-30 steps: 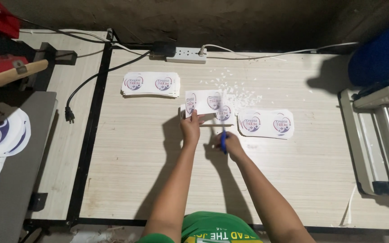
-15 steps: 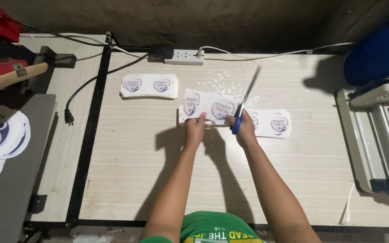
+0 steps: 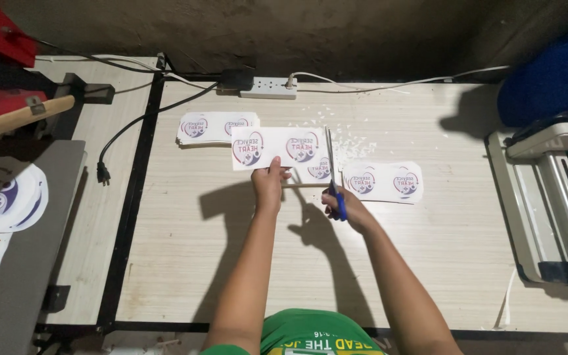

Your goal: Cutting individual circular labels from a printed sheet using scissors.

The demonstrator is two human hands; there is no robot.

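Observation:
My left hand [image 3: 269, 182] pinches the lower edge of a white paper strip [image 3: 277, 147] printed with two round red and blue emblems, held flat above the table. My right hand [image 3: 342, 208] grips blue-handled scissors [image 3: 332, 172], whose blades point away from me along the strip's right edge. Under the scissors lies another printed strip [image 3: 384, 182] on the light wooden table [image 3: 428, 243]. A small stack of the same strips [image 3: 217, 127] sits further back to the left.
White paper scraps [image 3: 353, 139] lie scattered behind the scissors. A power strip [image 3: 267, 87] with cables sits at the back edge. A white roller machine [image 3: 553, 197] stands at right, a blue bundle [image 3: 553, 79] behind it. At left, round printed cutouts [image 3: 8, 197] lie on a grey bench.
The scissors have swung from a rightward tilt to pointing straight away, now at the strip's right edge. My left hand has lifted the strip and shifted it left.

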